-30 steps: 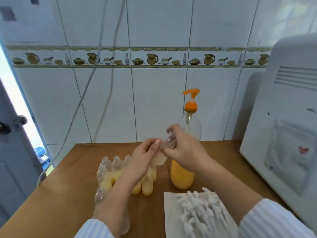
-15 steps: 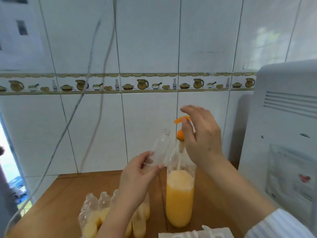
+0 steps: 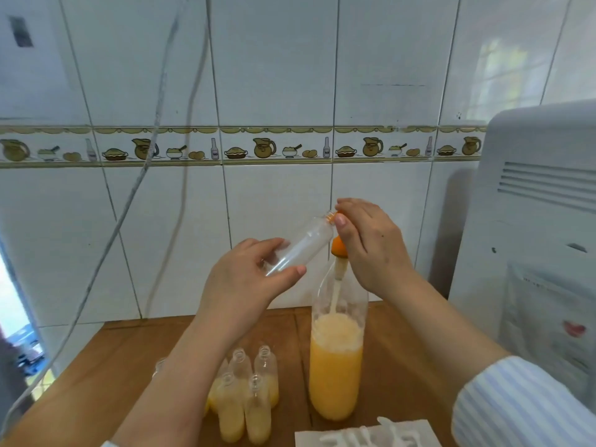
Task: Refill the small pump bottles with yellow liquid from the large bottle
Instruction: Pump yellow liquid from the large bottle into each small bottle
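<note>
Tilting the empty small bottle (image 3: 298, 245) neck-first toward the orange pump head (image 3: 338, 245) of the large bottle (image 3: 335, 359), the left hand (image 3: 248, 282) grips its lower body between curled fingers and thumb. Half a second earlier this bottle was held more upright, with its mouth clear of the spout. Its mouth now lies at the spout tip, touching or just beside it; the exact seating is hidden by the right thumb.

The right hand (image 3: 371, 246) has also dropped. It was poised above the pump; it now rests on top of the pump head, fingers curved over it and thumb tip against the bottle mouth. Whether the plunger is already depressed cannot be determined.

Assessment: alignment appears complete and the dispensing stroke is the step in hand. No liquid is visible inside the held bottle, so its fill has not started.

The large bottle stands upright on the bench (image 3: 129, 356), roughly half full of yellow liquid under a foam layer. A cluster of partly filled small bottles (image 3: 248, 391) stands uncapped to its left. White pump tops (image 3: 364, 438) lie on a white sheet at the near edge, still to be fitted.

Caution: a mouth slightly off the spout would spill liquid onto the hands and the bench.
</note>
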